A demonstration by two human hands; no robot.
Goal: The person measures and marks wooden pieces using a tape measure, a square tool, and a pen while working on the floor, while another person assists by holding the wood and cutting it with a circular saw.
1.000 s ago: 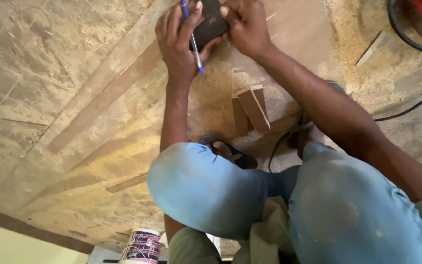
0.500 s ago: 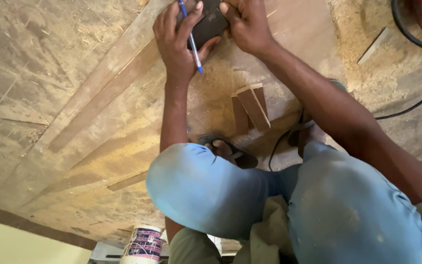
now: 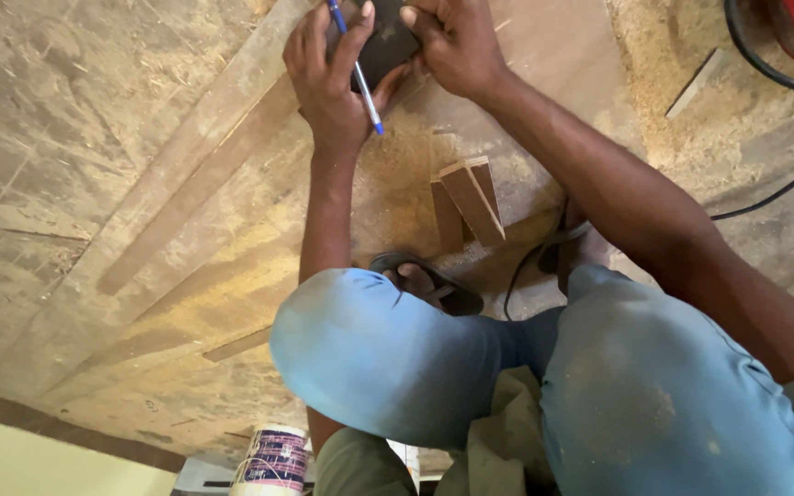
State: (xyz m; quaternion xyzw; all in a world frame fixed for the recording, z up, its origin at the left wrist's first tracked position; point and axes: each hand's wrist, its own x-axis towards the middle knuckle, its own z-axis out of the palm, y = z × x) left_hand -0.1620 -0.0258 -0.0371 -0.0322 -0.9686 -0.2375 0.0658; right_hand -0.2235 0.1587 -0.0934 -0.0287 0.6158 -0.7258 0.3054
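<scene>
Top centre: left hand point(image 3: 328, 78) clamps blue pen point(image 3: 357, 64) between fingers, freeing both hands; right hand point(image 3: 457, 46) closed too, sharing dark phone point(image 3: 386, 46).

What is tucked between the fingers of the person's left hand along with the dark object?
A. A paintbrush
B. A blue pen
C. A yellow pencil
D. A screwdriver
B: a slim blue pen runs between the fingers of the left hand, which shares a small dark object with the right hand.
</scene>
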